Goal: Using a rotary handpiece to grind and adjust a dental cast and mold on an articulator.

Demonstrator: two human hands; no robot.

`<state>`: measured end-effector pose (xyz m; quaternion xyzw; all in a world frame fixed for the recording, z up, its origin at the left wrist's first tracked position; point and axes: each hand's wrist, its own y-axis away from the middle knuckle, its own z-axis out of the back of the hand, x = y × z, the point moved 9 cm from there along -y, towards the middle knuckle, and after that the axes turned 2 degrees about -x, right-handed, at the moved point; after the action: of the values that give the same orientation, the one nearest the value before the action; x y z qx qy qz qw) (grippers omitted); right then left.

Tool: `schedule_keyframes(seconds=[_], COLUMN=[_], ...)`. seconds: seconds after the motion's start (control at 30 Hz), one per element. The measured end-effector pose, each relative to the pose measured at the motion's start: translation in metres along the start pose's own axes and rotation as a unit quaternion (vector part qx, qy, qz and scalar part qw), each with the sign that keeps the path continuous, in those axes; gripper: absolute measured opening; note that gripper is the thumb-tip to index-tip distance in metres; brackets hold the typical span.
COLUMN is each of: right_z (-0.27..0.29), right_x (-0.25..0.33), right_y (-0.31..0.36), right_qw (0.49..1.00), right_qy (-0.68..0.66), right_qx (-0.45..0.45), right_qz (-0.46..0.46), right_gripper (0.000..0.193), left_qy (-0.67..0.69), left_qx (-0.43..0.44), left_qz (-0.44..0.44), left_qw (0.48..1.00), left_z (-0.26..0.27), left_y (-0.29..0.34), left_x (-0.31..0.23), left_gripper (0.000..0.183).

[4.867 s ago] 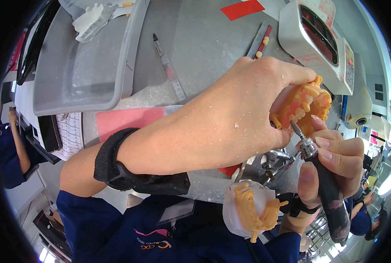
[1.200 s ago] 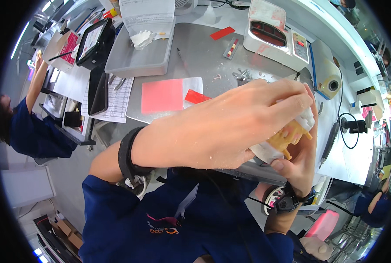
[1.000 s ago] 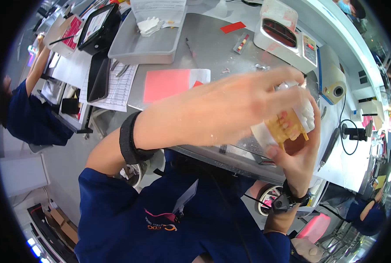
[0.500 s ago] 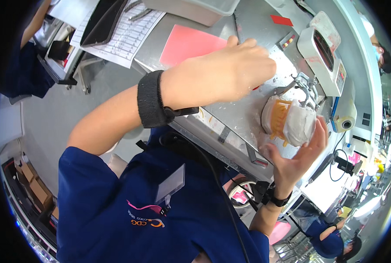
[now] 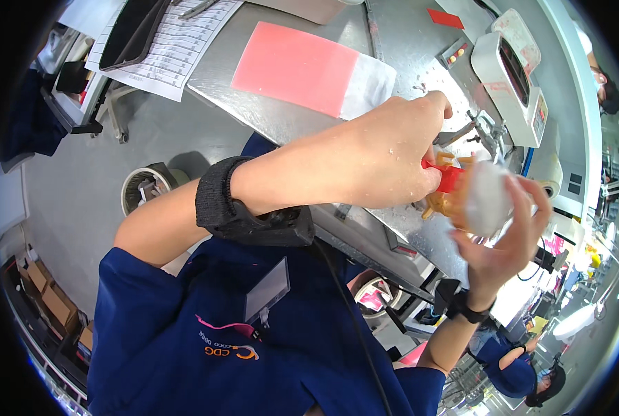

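My right hand (image 5: pixel 498 260) grips a white plaster dental model (image 5: pixel 488 201), its outline smeared by motion. Yellow-orange framework parts (image 5: pixel 437 205) show along the model's left side. Reaching across from the left, my left hand (image 5: pixel 392 149) is closed, with a flat red piece (image 5: pixel 451 179) coming out from its fingertips against the model. The back of that hand hides most of its grip, and whether the red piece touches the plaster I cannot tell. Just beyond the model stands a metal articulator (image 5: pixel 488 132); how the two are joined is hidden.
A pink wax sheet (image 5: pixel 295 66) with white film lies on the metal bench. Further right are a white box-shaped device (image 5: pixel 510 83), a small tray (image 5: pixel 455 54) and a red sheet (image 5: pixel 446 19). Printed papers (image 5: pixel 164 59) and a dark tablet (image 5: pixel 134 31) lie far left. A bin (image 5: pixel 143 187) stands below.
My left hand has shifted right and nearer to the model, bringing the red piece against it. My right hand has moved right and turned the plaster model. More of the pink sheet shows.
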<state>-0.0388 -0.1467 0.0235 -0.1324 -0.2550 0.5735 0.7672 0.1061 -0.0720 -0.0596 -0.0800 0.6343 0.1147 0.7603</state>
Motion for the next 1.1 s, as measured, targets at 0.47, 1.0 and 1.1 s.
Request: schedule_keyframes(seconds=[0.47,1.0,1.1], right_z=[-0.027,-0.006,0.009], right_x=[0.012,-0.021,-0.051], right_y=[0.019,0.016,0.012], right_qw=[0.999,0.952,0.876], right_qy=[0.043,-0.251,-0.372], right_qx=[0.014,-0.111,-0.155], right_qz=[-0.026,-0.136,-0.266], right_gripper=[0.094,0.089,0.064], left_qy=[0.014,0.024,-0.202], left_qx=[-0.014,-0.025,-0.118], left_qz=[0.008,0.022,-0.186], left_qw=[1.000,0.999,0.954], left_z=[0.001,0.013,0.037], left_y=[0.000,-0.004,-0.023], left_x=[0.007,0.002,-0.036], left_gripper=[0.060,0.056,0.062])
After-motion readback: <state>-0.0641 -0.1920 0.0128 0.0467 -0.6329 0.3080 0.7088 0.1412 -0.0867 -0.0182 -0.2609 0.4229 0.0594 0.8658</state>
